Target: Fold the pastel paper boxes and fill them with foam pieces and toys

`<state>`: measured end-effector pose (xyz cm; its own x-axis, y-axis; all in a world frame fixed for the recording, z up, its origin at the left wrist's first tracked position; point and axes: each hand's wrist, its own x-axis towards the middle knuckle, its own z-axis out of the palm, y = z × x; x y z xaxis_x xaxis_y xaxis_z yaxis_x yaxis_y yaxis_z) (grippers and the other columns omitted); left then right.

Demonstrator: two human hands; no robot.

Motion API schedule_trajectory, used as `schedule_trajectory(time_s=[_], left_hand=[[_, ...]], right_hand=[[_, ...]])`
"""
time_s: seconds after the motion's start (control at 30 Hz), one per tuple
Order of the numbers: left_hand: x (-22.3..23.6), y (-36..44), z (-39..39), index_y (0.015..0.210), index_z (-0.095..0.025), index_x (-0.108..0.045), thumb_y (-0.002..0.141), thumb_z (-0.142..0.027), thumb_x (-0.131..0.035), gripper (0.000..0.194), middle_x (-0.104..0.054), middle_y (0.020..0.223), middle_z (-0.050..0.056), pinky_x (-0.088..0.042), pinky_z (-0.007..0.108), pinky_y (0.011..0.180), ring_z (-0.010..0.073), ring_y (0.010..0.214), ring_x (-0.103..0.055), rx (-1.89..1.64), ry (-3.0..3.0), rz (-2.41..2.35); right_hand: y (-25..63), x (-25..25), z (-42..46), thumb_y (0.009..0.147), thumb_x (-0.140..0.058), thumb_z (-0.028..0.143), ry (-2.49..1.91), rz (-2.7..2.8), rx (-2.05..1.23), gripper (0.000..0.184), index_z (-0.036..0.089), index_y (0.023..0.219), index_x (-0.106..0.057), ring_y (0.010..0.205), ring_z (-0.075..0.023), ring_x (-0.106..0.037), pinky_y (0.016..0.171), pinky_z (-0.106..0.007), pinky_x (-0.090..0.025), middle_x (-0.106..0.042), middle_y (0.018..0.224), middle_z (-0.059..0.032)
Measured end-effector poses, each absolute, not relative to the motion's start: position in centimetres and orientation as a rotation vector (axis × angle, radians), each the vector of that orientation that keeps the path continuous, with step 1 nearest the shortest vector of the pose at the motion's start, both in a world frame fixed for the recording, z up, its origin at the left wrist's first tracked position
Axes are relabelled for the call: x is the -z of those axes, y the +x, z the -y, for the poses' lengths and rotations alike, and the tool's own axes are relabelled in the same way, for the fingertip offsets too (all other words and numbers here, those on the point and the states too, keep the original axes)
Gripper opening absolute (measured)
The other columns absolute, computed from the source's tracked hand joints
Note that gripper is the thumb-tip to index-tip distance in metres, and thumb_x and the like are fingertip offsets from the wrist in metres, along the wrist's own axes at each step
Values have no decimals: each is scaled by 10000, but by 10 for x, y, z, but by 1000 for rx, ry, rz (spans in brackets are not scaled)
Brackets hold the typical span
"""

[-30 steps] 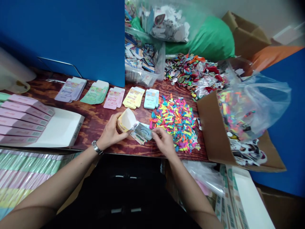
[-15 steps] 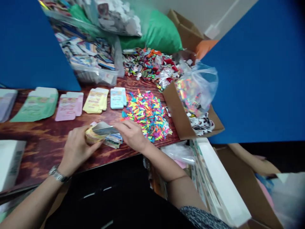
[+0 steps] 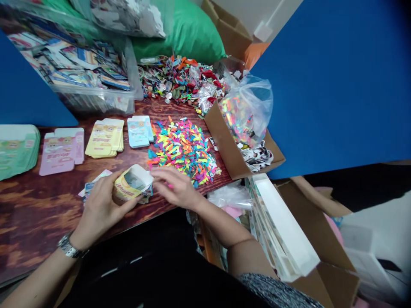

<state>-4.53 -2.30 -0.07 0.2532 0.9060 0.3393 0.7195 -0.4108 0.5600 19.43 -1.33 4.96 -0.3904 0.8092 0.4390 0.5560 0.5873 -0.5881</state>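
Note:
My left hand [image 3: 98,205] is wrapped round a small yellow carton [image 3: 131,185] with its open end facing right; something dark shows inside it. My right hand [image 3: 175,186] lies just right of the carton's mouth, fingers bent toward it, with something pink showing under the fingertips. A few printed cards [image 3: 93,185] lie on the wooden table [image 3: 32,214] under and behind the carton. A heap of small neon-coloured pieces [image 3: 181,147] sits just beyond my right hand.
Flat carton stacks lie in a row: green [image 3: 17,149], pink [image 3: 62,149], yellow [image 3: 105,137], blue [image 3: 139,130]. A clear tub of cards [image 3: 80,81], a cardboard box [image 3: 224,145] holding a plastic bag, a toy pile [image 3: 180,81], and white trays [image 3: 282,231] at the lower right.
The view has swung right. The silvery packet my right hand held at the carton's mouth is now inside the carton, and my right hand rests beside the opening.

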Motion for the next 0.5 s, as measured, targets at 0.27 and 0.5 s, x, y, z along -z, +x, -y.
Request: schedule_trajectory(time_s=[0.27,0.5], left_hand=[[0,-42,18,1412,-214,-397,820,-593,-615,737,-605,1201,137,-513,519,925,366,1086,-610,-872,2216,-1459],[5,-37,22,1430,-310,-343,809,-584,-636,738,-582,1145,82,-528,476,905,327,1053,-619,-804,2219,-1436]], right_hand=[[354,0,6,844,-632,361,-2120,1798,-309,647,136,1429,-473,1284,-320,-517,1076,-489,-416,-551,1377,-198],[388,16,-16,784,-628,260,-2010,2246,-616,871,115,1557,-252,1470,-335,-271,1154,-501,-302,-310,1579,-205]])
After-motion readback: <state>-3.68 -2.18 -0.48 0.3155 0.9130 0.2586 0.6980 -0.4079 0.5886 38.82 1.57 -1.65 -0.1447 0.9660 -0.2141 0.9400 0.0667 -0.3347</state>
